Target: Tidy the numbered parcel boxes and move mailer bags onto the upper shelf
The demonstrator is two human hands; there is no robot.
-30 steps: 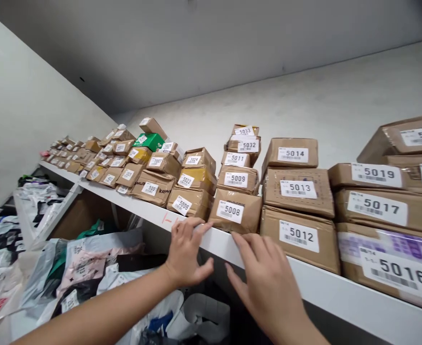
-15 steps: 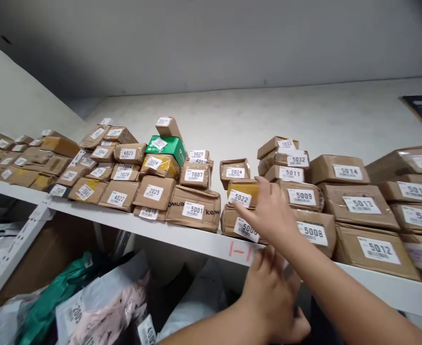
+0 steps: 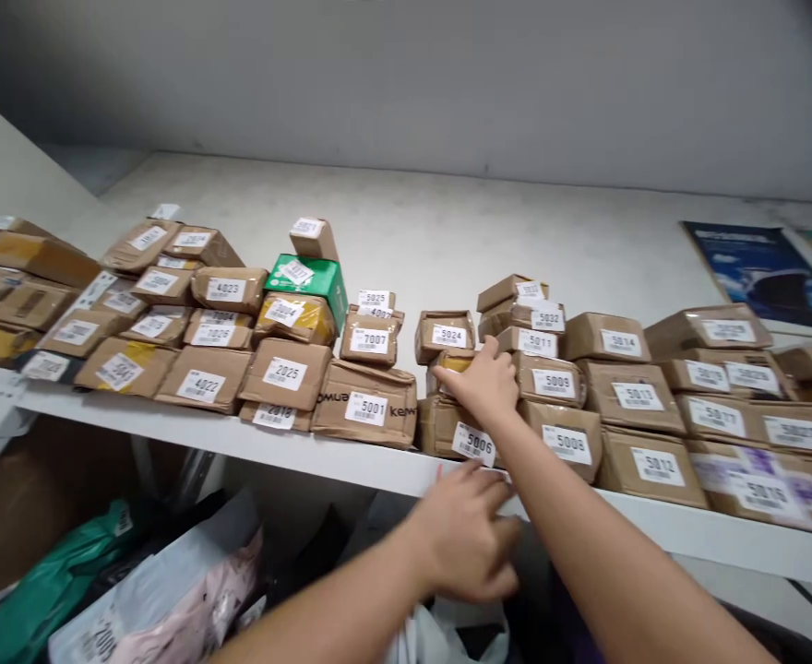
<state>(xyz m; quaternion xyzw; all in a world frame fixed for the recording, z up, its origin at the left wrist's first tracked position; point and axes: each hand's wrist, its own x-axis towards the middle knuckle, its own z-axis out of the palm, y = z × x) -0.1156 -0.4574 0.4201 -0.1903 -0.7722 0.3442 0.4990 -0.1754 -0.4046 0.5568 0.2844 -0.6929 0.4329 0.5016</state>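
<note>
Yellow-taped box [image 3: 453, 362] on box 5006 [image 3: 458, 429], right hand [image 3: 487, 383] covers it, grip unclear. Left hand [image 3: 462, 539] loosely open just below the shelf [image 3: 351, 461]. One green box [image 3: 309, 277] left.

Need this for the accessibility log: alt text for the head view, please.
The right hand rests on a small yellow-taped parcel stacked above box 5006 on a white shelf crowded with numbered cardboard boxes. The left hand hovers at the shelf edge below, above plastic mail bags.
</note>
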